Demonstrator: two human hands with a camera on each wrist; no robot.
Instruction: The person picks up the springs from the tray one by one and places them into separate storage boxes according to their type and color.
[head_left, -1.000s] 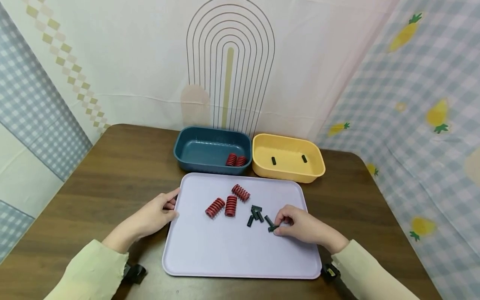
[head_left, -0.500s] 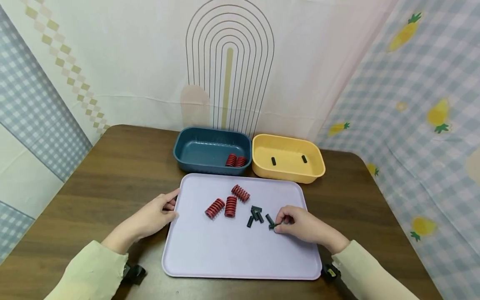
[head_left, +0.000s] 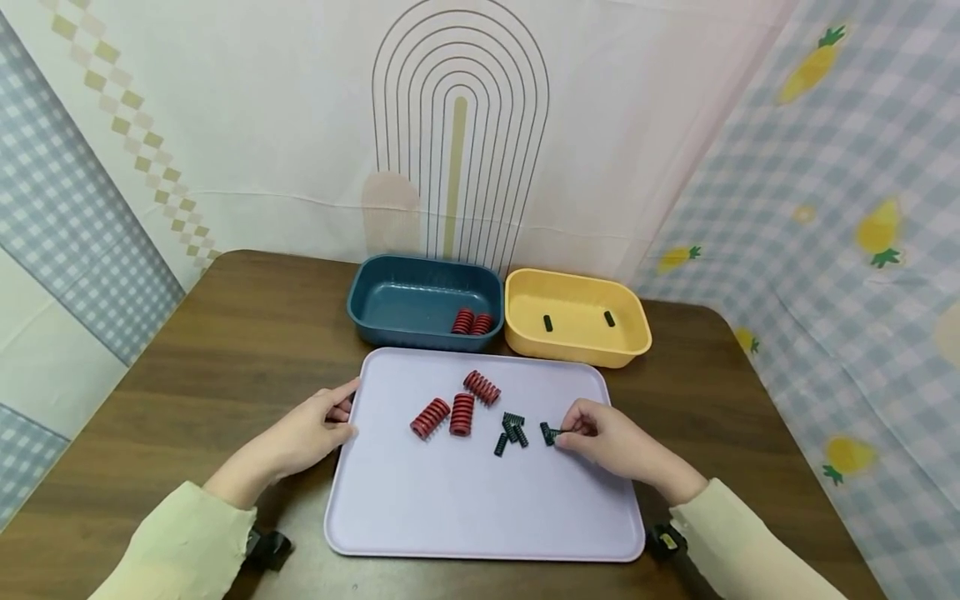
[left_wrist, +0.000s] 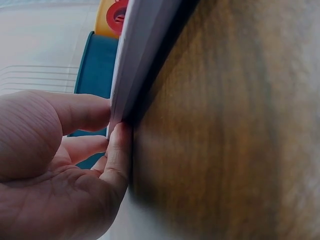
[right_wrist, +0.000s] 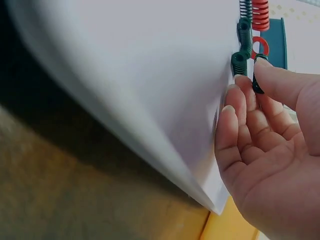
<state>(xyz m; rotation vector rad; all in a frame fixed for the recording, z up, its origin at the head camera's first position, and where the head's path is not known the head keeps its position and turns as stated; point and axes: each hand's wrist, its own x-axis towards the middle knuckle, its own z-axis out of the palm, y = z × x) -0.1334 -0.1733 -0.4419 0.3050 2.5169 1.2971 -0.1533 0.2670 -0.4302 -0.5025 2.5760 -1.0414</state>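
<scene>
- Reference: take the middle of the tray (head_left: 420,500) as clock centre, with 12 o'clock pointing away from you.
- Right hand (head_left: 606,437), 3 o'clock: your thumb and forefinger pinch a small green spring (right_wrist: 257,86).
- A second green spring (head_left: 547,433) lies just beside those fingertips; whether the two springs touch cannot be told.
- Left hand (head_left: 306,432), 9 o'clock: your thumb and fingers hold the tray's rim.
- On the tray: loose green springs (head_left: 520,435) lie at 2 o'clock, three red springs (head_left: 462,414) between 10 and 12.
- The blue box (head_left: 397,308), 11 o'clock, contains two red springs; the yellow box (head_left: 577,304), 1 o'clock, two green ones.
- Step in hand, as judged: picking one green spring off the tray.
- Next move, as judged: lift it clear of its neighbour, then carry it towards 1 o'clock, over the yellow box.
</scene>
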